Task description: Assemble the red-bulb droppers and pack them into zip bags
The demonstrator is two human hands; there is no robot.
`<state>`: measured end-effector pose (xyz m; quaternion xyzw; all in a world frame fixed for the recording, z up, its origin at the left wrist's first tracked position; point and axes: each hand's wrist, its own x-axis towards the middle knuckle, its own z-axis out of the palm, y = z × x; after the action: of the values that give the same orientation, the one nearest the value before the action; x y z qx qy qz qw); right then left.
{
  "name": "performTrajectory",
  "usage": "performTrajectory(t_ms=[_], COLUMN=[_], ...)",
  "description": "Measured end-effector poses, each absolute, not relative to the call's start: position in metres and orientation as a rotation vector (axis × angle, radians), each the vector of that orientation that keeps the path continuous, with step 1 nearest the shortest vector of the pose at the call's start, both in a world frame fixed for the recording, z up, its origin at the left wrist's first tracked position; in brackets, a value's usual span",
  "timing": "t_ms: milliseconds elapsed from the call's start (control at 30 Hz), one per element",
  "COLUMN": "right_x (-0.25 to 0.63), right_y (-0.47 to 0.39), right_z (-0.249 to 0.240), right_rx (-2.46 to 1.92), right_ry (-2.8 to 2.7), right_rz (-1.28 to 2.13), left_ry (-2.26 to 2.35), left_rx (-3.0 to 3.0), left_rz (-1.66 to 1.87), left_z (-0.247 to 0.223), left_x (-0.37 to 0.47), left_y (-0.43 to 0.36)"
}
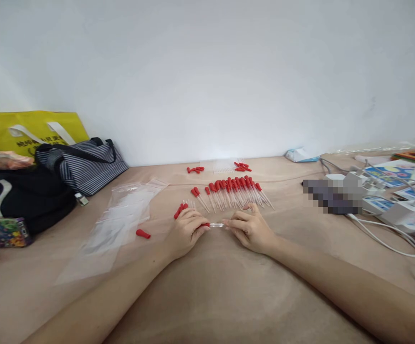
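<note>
My left hand [189, 231] is closed on a red rubber bulb [206, 224]. Facing it, my right hand [247, 228] pinches a clear glass dropper tube [217, 225], whose near end meets the bulb; how deep it sits inside is hidden by my fingers. Just past my left hand lie more red bulbs [180, 209] and some bare glass tubes [190, 204], partly covered by that hand. One loose red bulb [143, 233] rests to the left. Beyond both hands, several droppers with red bulbs [236, 186] lie side by side, tips toward me.
Clear plastic bags [117, 224] are spread at left, near a striped bag [85, 162], a black bag [46, 200] and a small vial [81, 199]. Farther back are loose bulbs [242, 166]. Chargers [409, 215], a white cable [382, 234] and a tissue pack [302, 155] occupy the right.
</note>
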<state>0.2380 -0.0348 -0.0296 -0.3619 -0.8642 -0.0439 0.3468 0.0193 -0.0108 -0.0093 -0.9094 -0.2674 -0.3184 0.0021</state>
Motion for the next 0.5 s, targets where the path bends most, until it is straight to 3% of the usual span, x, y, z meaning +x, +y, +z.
performTrajectory(t_ms=[500], right_x=[0.2374], right_y=[-0.0299], right_z=[-0.0305], right_rx=[-0.895], right_ry=[-2.291], right_rz=[-0.239], left_ry=[-0.802], left_rx=[-2.853], left_rz=[-0.918], left_z=[-0.0085], left_x=[0.0195], left_y=[-0.0120])
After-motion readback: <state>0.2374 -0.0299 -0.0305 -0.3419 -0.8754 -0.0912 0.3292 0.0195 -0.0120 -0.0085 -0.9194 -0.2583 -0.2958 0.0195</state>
